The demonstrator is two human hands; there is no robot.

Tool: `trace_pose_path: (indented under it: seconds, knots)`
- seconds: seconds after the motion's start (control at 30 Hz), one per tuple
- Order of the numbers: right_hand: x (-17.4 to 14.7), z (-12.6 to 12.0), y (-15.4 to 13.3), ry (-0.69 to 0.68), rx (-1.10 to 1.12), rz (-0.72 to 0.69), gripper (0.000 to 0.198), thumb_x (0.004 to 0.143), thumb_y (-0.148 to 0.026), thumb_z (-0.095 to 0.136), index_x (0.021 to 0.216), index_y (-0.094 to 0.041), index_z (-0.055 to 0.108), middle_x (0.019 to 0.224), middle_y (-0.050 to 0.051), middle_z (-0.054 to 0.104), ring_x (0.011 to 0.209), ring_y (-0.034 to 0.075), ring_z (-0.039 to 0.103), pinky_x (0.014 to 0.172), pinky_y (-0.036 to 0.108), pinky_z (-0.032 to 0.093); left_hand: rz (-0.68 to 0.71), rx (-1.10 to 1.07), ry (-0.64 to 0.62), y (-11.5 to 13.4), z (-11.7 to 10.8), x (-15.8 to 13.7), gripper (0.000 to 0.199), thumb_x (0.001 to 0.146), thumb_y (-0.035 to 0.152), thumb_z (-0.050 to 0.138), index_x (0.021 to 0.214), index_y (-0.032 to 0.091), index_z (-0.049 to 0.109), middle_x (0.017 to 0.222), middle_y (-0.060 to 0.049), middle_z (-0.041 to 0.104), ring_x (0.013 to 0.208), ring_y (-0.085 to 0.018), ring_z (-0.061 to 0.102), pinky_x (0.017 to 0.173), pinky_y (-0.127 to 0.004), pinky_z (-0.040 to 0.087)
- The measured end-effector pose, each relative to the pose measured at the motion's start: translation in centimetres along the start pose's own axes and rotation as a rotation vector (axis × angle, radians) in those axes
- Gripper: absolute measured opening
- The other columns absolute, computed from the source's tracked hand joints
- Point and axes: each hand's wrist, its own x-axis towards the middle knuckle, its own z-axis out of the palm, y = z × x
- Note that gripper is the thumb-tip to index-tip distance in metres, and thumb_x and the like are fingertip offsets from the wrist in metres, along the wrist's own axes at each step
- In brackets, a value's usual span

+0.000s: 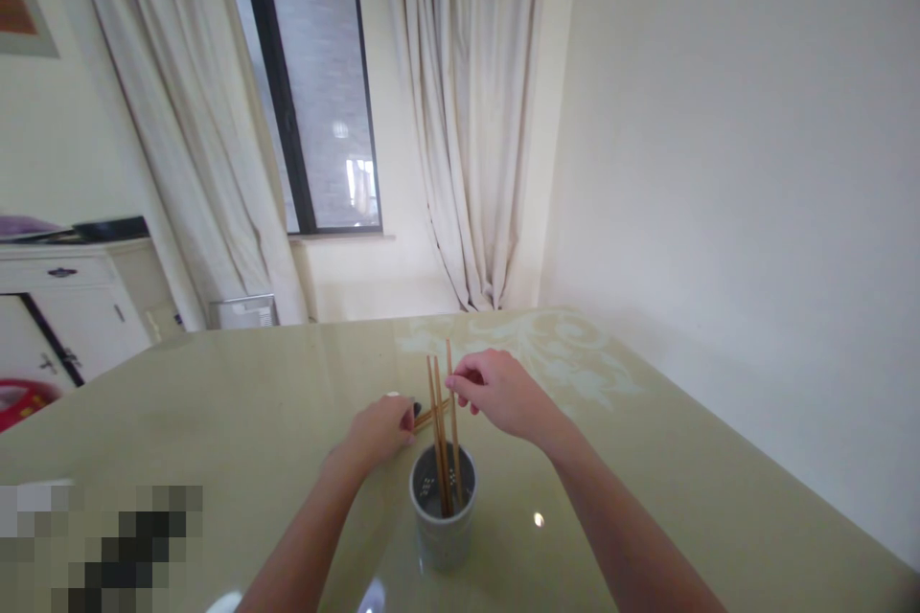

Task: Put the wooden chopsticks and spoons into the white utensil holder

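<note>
Wooden chopsticks are standing in a grey holder — right hand pinching one, left hand gripping others lying on the table.

A single view, from the person's head, looks forward and slightly down across the tabletop toward the far corner of the room. The window and curtains fill the upper part; both forearms enter close at the bottom edge.
</note>
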Motion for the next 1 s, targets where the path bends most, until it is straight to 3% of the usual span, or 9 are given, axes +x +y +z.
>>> trace_pose_path:
  seconds: [0.2, 0.4, 0.57, 0.73, 0.83, 0.93, 1.0]
  knots:
    - [-0.1, 0.5, 0.2, -0.096, -0.043, -0.024, 0.031, 0.096, -0.025, 0.064, 0.068, -0.017, 0.072, 0.064, 0.002, 0.074, 0.055, 0.014, 0.066, 0.057, 0.023, 0.041, -0.016, 0.014, 0.02, -0.2, 0.3, 0.1, 0.009, 0.081, 0.02, 0.068, 0.089, 0.022, 0.072, 0.1, -0.008, 0.076, 0.094, -0.026, 0.071, 0.073, -0.03, 0.044]
    - [-0.5, 0.8, 0.0, -0.08, -0.083, -0.018, 0.031, 0.098, -0.024, 0.063, 0.07, -0.017, 0.075, 0.065, 0.002, 0.074, 0.057, 0.013, 0.065, 0.056, 0.023, 0.039, -0.006, -0.008, 0.035, 0.3, 0.6, -0.1, 0.008, 0.083, 0.025, 0.065, 0.082, 0.021, 0.072, 0.094, -0.007, 0.075, 0.085, -0.023, 0.071, 0.069, -0.028, 0.044]
    - [-1.7, 0.4, -0.6, 0.018, -0.116, -0.017, 0.027, 0.098, -0.024, 0.063, 0.075, -0.018, 0.076, 0.067, 0.002, 0.074, 0.058, 0.014, 0.064, 0.058, 0.024, 0.039, 0.006, -0.089, 0.095, 0.8, -0.6, -0.4, 0.016, 0.08, 0.033, 0.068, 0.072, 0.019, 0.07, 0.076, -0.006, 0.075, 0.073, -0.023, 0.069, 0.063, -0.028, 0.041]
    - [-2.3, -0.2, -1.2, 0.185, -0.02, -0.06, 0.032, 0.101, -0.025, 0.06, 0.072, -0.018, 0.071, 0.064, 0.0, 0.07, 0.055, 0.012, 0.06, 0.059, 0.025, 0.04, 0.014, -0.228, 0.299, 0.6, -3.8, -1.7, 0.025, 0.09, 0.038, 0.058, 0.088, 0.018, 0.073, 0.088, -0.007, 0.079, 0.079, -0.021, 0.069, 0.071, -0.029, 0.046]
    - [-2.2, 0.0, -1.4, 0.263, 0.1, -0.095, 0.032, 0.102, -0.026, 0.056, 0.074, -0.018, 0.069, 0.066, -0.001, 0.068, 0.055, 0.012, 0.059, 0.059, 0.024, 0.042, 0.008, -0.373, 0.527, 1.4, -5.7, -3.3, 0.034, 0.096, 0.045, 0.054, 0.101, 0.017, 0.073, 0.097, -0.007, 0.079, 0.074, -0.018, 0.064, 0.071, -0.029, 0.048]
    - [-2.1, 0.6, -1.8, 0.271, 0.318, -0.153, 0.022, 0.103, -0.032, 0.055, 0.095, -0.02, 0.071, 0.081, 0.0, 0.072, 0.059, 0.012, 0.064, 0.059, 0.024, 0.047, 0.158, -0.678, 0.69, 3.5, -6.7, -5.1, 0.036, 0.09, 0.052, 0.065, 0.097, 0.018, 0.074, 0.086, -0.003, 0.076, 0.061, -0.014, 0.054, 0.058, -0.026, 0.043]
    - [-2.1, 1.0, -2.1, 0.246, 0.473, -0.192, 0.02, 0.101, -0.034, 0.056, 0.107, -0.021, 0.07, 0.093, 0.002, 0.074, 0.063, 0.012, 0.068, 0.059, 0.024, 0.049, 0.285, -0.787, 0.649, 5.3, -7.0, -6.2, 0.031, 0.087, 0.049, 0.072, 0.093, 0.019, 0.074, 0.08, -0.001, 0.074, 0.059, -0.012, 0.051, 0.055, -0.024, 0.041]
